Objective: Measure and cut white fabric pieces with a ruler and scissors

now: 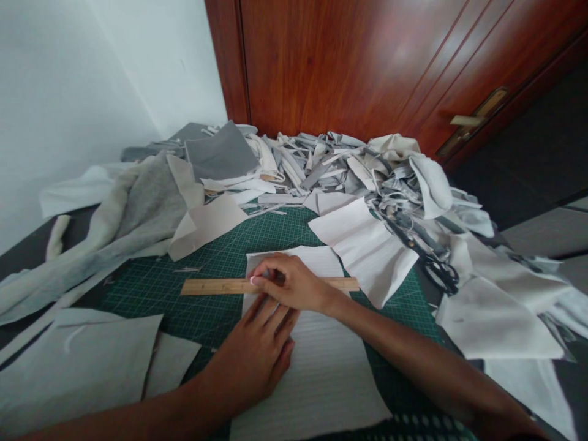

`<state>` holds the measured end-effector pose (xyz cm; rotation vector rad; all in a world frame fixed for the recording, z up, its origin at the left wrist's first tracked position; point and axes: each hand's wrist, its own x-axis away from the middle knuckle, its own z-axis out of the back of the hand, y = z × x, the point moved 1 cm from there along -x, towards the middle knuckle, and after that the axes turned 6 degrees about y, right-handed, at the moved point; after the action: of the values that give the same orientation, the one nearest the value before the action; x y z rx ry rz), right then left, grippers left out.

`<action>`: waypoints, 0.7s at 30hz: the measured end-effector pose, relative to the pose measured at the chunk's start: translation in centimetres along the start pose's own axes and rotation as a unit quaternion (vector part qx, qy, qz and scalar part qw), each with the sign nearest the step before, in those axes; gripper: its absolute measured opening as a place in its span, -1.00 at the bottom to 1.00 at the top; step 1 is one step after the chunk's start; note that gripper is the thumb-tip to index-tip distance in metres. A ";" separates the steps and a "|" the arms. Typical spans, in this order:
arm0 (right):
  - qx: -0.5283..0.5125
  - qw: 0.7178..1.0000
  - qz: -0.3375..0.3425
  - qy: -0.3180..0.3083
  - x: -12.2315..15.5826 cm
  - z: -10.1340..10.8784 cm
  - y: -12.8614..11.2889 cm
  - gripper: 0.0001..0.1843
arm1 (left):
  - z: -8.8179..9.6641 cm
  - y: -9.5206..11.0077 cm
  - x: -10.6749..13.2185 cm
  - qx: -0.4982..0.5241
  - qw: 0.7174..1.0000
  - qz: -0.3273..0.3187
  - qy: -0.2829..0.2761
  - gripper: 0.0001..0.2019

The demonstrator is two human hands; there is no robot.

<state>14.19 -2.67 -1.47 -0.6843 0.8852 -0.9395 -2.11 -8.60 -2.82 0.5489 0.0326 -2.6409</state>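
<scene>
A wooden ruler (211,286) lies crosswise over a white ribbed fabric piece (316,367) on the green cutting mat (220,251). My right hand (294,283) rests on the ruler's middle, fingers curled and pressed together at its upper edge; a small thing may be pinched there, but I cannot make it out. My left hand (257,355) lies flat on the white fabric just below the ruler, fingers stretched out toward the right hand.
A heap of grey and white fabric scraps (349,165) fills the back and right, with black scissors (432,257) lying in it. Larger fabric pieces (78,361) lie at the left. A red-brown wooden door (367,61) stands behind, a white wall (68,92) at the left.
</scene>
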 end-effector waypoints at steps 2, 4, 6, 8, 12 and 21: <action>-0.012 1.000 0.016 -0.007 -0.1 0.1 0.0 -0.86 | 0.0 0.1 0.0 0.004 1.000 -0.001 0.000 -0.52; -0.025 0.999 0.027 -0.011 -0.2 0.0 0.1 -0.85 | 0.0 0.2 0.0 0.001 1.000 0.005 -0.001 -0.53; -0.036 0.999 0.024 -0.011 -0.3 -0.1 0.3 -0.84 | 0.0 0.3 0.0 -0.009 1.000 0.011 -0.006 -0.54; -0.046 0.999 0.023 -0.009 -0.4 -0.3 0.5 -0.85 | 0.2 0.4 -0.1 -0.020 1.000 0.009 -0.008 -0.55; -0.051 0.998 0.031 -0.008 -0.5 -0.3 0.5 -0.85 | 0.5 0.3 -0.2 -0.029 1.000 -0.003 0.004 -0.56; -0.014 0.997 0.009 0.074 1.4 2.2 1.4 -0.84 | 0.4 -0.2 -0.1 -0.035 0.999 -0.029 0.025 -0.53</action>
<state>17.14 -3.07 -2.04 -0.6354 1.0344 -0.9731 -2.26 -8.42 -2.42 0.5987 0.1566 -2.6705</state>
